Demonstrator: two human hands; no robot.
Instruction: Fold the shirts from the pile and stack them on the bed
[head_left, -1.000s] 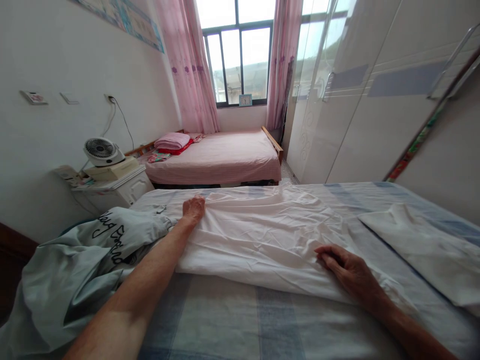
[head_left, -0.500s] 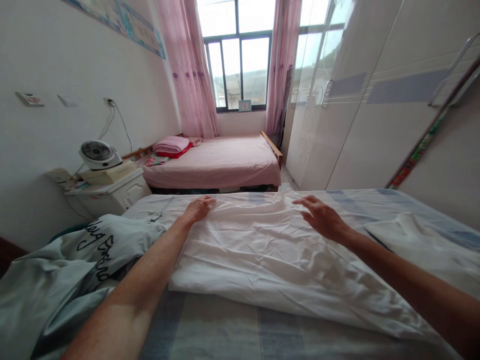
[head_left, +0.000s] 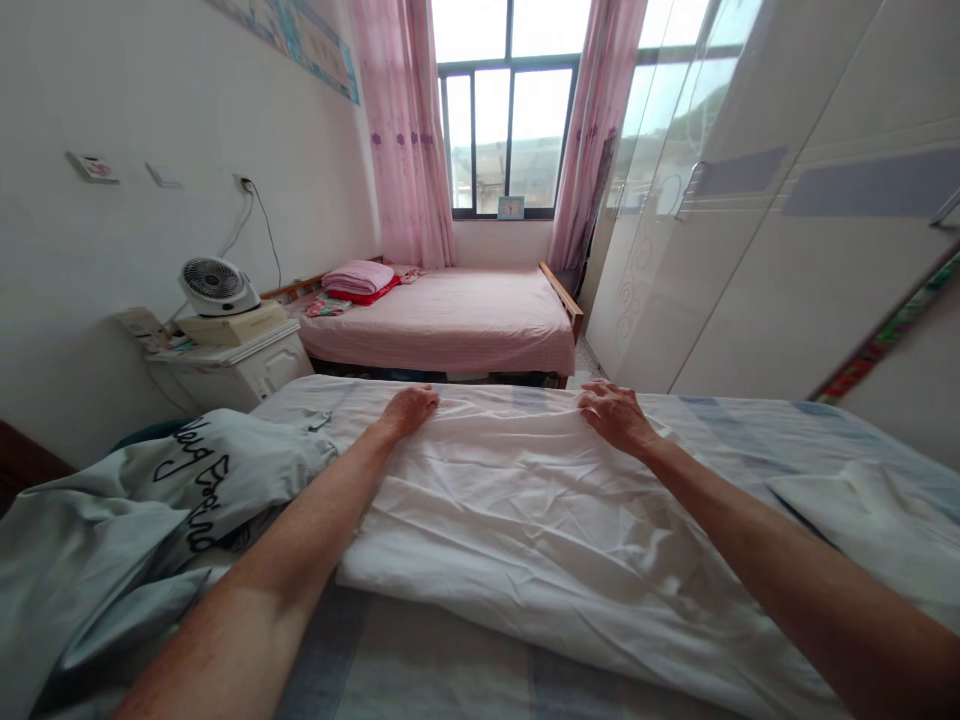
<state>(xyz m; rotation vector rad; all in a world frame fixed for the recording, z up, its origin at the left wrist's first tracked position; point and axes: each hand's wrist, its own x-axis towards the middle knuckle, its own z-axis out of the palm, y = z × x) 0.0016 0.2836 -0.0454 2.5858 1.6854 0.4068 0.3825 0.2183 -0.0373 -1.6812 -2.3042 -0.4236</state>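
A wrinkled white cloth point(head_left: 495, 500) lies spread over the blue-and-white striped bed in front of me; its exact kind does not show. At its far left corner my left hand point(head_left: 412, 408) is closed, fingers curled on the edge. My right hand point(head_left: 613, 412) is at the far right part of the cloth, its fingers bent down and pinching the edge. The fingertips of both hands are partly hidden. To the left lies a crumpled grey-green cloth point(head_left: 225, 470) with black lettering.
Another white folded cloth point(head_left: 870, 510) lies on the striped sheet point(head_left: 450, 650) at the right. Beyond stands a pink-covered bed point(head_left: 465, 320). A small fan point(head_left: 217, 285) sits on a box on the white cabinet point(head_left: 247, 365). Glossy wardrobe doors point(head_left: 735, 250) line the right side.
My right hand has come down and inward onto the cloth's far edge, and its fingers have closed. The left hand stays at its corner. The view has turned slightly left.
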